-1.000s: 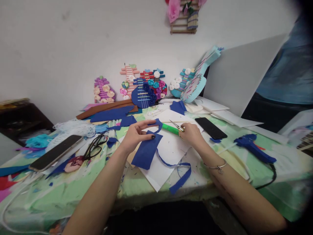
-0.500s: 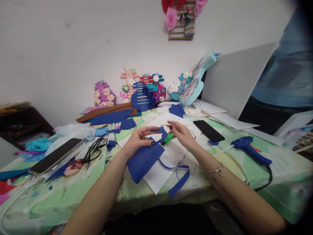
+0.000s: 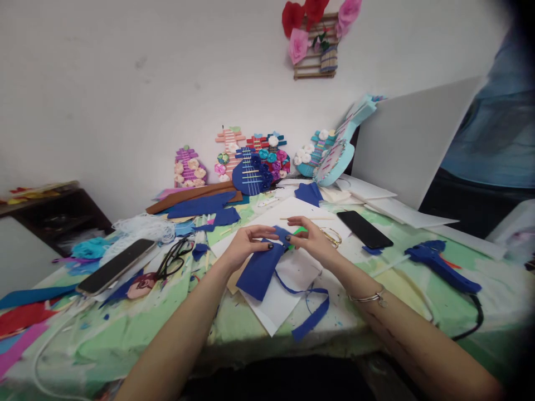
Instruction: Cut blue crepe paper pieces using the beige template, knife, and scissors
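- Here's the left hand (image 3: 246,245), pinching the upper end of a blue piece (image 3: 259,273) that hangs over the white paper (image 3: 271,317).
- In comes the right hand (image 3: 311,240), close by over the white paper, fingers at the blue piece's top corner; the hands are nearly together.
- A green marker (image 3: 300,229) shows by those right fingers, above the white paper; whether it's gripped, I can't tell.
- The scissors (image 3: 335,240) lie towards the white paper's far right, out of both hands.
- And a narrow blue strip (image 3: 311,320) curls off the white paper's right side onto the surface (image 3: 368,317): some cutting looks done.
- The blue piece is plain and broad, so shaping seems unfinished; any drawn line is too small to make out.
- Beyond the white paper stands a blue guitar shape (image 3: 251,178), strings and flowers on, apparently complete.
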The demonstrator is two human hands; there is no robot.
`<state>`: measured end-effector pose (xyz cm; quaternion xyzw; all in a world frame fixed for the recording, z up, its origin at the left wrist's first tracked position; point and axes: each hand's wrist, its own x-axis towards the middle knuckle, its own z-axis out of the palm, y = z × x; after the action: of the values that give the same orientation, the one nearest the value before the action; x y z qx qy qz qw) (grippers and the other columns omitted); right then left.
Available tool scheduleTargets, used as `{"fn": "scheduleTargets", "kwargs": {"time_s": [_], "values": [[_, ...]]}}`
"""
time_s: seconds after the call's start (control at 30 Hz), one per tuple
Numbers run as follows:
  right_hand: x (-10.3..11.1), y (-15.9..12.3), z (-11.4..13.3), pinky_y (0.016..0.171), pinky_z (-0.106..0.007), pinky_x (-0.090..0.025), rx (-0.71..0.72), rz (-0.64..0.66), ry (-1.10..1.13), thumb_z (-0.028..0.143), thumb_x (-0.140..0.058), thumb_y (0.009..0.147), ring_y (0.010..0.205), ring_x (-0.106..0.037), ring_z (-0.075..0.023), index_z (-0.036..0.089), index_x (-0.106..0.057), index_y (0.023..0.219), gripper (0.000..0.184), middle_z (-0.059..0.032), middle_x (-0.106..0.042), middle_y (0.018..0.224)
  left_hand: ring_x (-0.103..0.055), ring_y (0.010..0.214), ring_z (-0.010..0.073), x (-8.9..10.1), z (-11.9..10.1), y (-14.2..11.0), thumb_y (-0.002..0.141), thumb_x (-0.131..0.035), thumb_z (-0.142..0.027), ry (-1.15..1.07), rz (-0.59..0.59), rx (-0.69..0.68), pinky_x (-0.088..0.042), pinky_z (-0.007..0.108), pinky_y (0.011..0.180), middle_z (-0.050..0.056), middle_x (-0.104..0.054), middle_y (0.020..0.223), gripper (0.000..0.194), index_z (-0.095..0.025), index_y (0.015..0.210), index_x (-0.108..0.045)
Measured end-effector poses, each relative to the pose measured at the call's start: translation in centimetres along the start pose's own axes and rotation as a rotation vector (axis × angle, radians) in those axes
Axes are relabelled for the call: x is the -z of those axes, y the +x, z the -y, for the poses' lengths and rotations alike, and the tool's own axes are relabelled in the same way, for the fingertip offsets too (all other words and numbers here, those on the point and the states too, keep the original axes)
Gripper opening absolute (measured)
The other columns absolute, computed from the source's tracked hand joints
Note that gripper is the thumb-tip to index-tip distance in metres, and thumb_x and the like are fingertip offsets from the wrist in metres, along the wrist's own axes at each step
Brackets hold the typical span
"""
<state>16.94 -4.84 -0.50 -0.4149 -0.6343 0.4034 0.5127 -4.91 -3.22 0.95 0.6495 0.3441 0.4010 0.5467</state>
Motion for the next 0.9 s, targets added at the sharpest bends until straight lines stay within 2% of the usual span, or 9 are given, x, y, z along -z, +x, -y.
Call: {"fn": "scheduleTargets", "kwargs": {"time_s": [0.1,0.17,0.23,0.33,0.47,0.67,0.77,0.83,0.9], "values": [[-1.1,-0.4,-0.4,0.062,-0.028,-0.052,0.068,0.18,-0.27,0.023,-0.07,0.072,0.068,-0.063,-0.0121,0.02,-0.046,0.136,0.068,-0.0158,-0.054,0.131,-0.071,0.085,0.0252,0.9,0.1,0.4,0.055,-0.084,-0.027,0.015,-0.053,0.01,-0.054,0.032,0.07,0.016,-0.074,0.101,0.052,-0.014,0.104,-0.071],[-1.7,-0.5,-0.9,0.066,-0.029,-0.051,0.137,0.29,-0.465,0.011,-0.069,0.07,0.067,-0.062,-0.0134,0.015,-0.064,0.114,0.044,-0.012,-0.066,0.11,-0.071,0.086,0.0247,2.4,0.2,1.1,0.053,-0.085,-0.029,0.034,-0.114,0.012,-0.053,0.03,0.069,0.016,-0.074,0.103,0.054,-0.013,0.102,-0.071],[-2.1,-0.5,-1.1,0.071,-0.03,-0.049,0.185,0.349,-0.552,0.001,-0.063,0.067,0.071,-0.062,-0.0161,0.013,-0.071,0.082,0.021,-0.0089,-0.07,0.091,-0.069,0.091,0.0236,4.6,0.1,2.3,0.052,-0.085,-0.03,0.063,-0.193,0.011,-0.053,0.03,0.075,0.014,-0.073,0.105,0.053,-0.014,0.1,-0.071],[-2.2,-1.0,-0.7,0.078,-0.031,-0.047,0.228,0.376,-0.587,-0.005,-0.054,0.068,0.079,-0.063,-0.0189,0.014,-0.068,0.07,0.023,-0.0094,-0.07,0.091,-0.067,0.094,0.0215,8.8,0.0,4.8,0.054,-0.087,-0.026,0.164,-0.3,0.047,-0.053,0.03,0.08,0.009,-0.073,0.104,0.049,-0.015,0.099,-0.07],[-1.5,-2.5,0.9,0.075,-0.031,-0.049,0.288,0.366,-0.632,-0.002,-0.05,0.069,0.089,-0.064,-0.0223,0.014,-0.064,0.078,0.023,-0.0125,-0.068,0.1,-0.064,0.095,0.0203,14.2,0.1,8.4,0.09,-0.063,-0.032,0.377,-0.401,0.162,-0.054,0.04,0.081,0.008,-0.064,0.111,0.027,-0.014,0.11,-0.062],[-0.1,-4.9,2.1,0.091,-0.036,-0.048,0.327,0.531,-0.538,0.005,-0.054,0.068,0.107,-0.059,-0.0244,0.017,-0.061,0.093,0.027,-0.0129,-0.062,0.117,-0.061,0.103,0.0231,18.5,1.7,12.9,0.092,-0.059,-0.034,0.617,-0.428,0.227,-0.053,0.044,0.085,0.01,-0.058,0.122,0.035,-0.016,0.122,-0.056],[-0.1,-5.1,1.9,0.103,-0.042,-0.041,0.3,0.672,-0.506,0.02,-0.065,0.073,0.119,-0.051,-0.0268,0.019,-0.054,0.128,0.055,-0.0127,-0.056,0.13,-0.061,0.103,0.0233,19.8,2.5,14.3,0.092,-0.059,-0.034,0.704,-0.412,0.249,-0.053,0.044,0.085,0.01,-0.058,0.123,0.035,-0.016,0.122,-0.056],[-0.4,-4.9,1.8,0.107,-0.048,-0.036,0.289,0.762,-0.533,0.03,-0.072,0.072,0.125,-0.045,-0.031,0.024,-0.05,0.137,0.069,-0.0124,-0.051,0.138,-0.061,0.103,0.0232,20.6,2.9,14.8,0.092,-0.059,-0.034,0.753,-0.407,0.279,-0.053,0.043,0.086,0.01,-0.058,0.123,0.034,-0.017,0.121,-0.057],[-0.8,-4.6,1.8,0.103,-0.049,-0.039,0.275,0.814,-0.543,0.031,-0.072,0.074,0.122,-0.045,-0.0324,0.024,-0.058,0.13,0.059,-0.0124,-0.051,0.138,-0.061,0.104,0.0231,21.3,3.3,15.2,0.092,-0.058,-0.034,0.793,-0.414,0.324,-0.053,0.043,0.086,0.009,-0.058,0.123,0.033,-0.018,0.121,-0.058]]}}
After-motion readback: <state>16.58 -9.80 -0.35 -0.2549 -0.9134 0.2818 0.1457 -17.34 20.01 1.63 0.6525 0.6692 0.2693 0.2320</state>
